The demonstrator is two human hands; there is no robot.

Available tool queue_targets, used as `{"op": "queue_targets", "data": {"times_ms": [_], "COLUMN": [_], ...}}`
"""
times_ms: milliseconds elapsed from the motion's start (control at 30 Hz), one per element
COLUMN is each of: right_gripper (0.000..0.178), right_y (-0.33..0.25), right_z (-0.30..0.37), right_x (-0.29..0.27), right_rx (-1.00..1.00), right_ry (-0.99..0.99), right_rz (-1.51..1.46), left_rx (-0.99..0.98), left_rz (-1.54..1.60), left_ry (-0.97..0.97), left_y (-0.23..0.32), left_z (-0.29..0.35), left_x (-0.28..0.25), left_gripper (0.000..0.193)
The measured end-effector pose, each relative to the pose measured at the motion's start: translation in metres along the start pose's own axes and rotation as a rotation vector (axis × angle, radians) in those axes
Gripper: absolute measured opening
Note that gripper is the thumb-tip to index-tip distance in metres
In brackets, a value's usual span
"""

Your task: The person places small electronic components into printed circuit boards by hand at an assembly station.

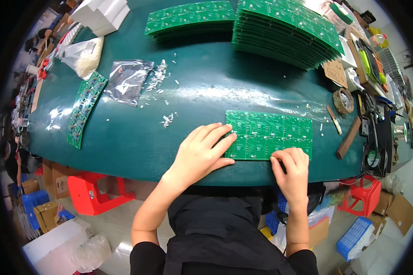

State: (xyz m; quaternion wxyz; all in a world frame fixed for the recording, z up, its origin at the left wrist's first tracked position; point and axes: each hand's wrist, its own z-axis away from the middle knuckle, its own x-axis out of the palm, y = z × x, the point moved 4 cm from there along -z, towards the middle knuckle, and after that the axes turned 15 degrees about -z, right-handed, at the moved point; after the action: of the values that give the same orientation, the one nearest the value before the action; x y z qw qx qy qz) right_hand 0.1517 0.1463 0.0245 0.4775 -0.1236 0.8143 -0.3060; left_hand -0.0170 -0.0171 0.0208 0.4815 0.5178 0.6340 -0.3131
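A green circuit board panel (pixel 270 130), divided into a grid of repeated small boards, lies flat on the table just in front of me. My left hand (pixel 198 150) rests at its left edge with fingers stretched out, the fingertips touching the board. Over the front edge, toward the right, my right hand (pixel 293 173) has thumb and index finger pinched together. Whatever is between those fingertips is too small or hidden to make out. Small white and clear parts (pixel 168 120) lie scattered left of the board, with a larger heap (pixel 158 75) beyond them.
Tall stacks of green panels (pixel 284 34) and a lower stack (pixel 190 16) stand at the back of the green table (pixel 192 167). At left are a populated circuit board (pixel 86 110), a clear bag (pixel 129 82) and a bag of whitish parts (pixel 86 57). Tape (pixel 343 101) and a wooden bar (pixel 348 137) lie right.
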Motion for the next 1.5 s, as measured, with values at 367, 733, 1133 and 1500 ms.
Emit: {"op": "queue_targets", "data": {"times_ms": [367,733,1133,1500], "right_gripper": [0.01,0.015,0.016,0.03], "right_y": [0.01,-0.009,-0.008,-0.027], "right_z": [0.003,0.001,0.004,0.004], "right_x": [-0.036,-0.028,-0.022,-0.017], "right_rx": [0.155,0.04,-0.023,-0.074], "right_ry": [0.173,0.213,0.208,0.237], "right_rz": [-0.198,-0.362,-0.401,-0.539], "left_rx": [-0.408,-0.592,-0.396,-0.626], "left_rz": [-0.27,0.374,-0.229,1.632], "left_ry": [0.037,-0.014,-0.023,-0.285], "left_y": [-0.112,-0.087,-0.122,0.01], "left_z": [0.002,-0.007,0.01,-0.016], "left_x": [-0.02,-0.009,-0.012,0.006], "left_gripper": [0.012,0.009,0.016,0.013]}}
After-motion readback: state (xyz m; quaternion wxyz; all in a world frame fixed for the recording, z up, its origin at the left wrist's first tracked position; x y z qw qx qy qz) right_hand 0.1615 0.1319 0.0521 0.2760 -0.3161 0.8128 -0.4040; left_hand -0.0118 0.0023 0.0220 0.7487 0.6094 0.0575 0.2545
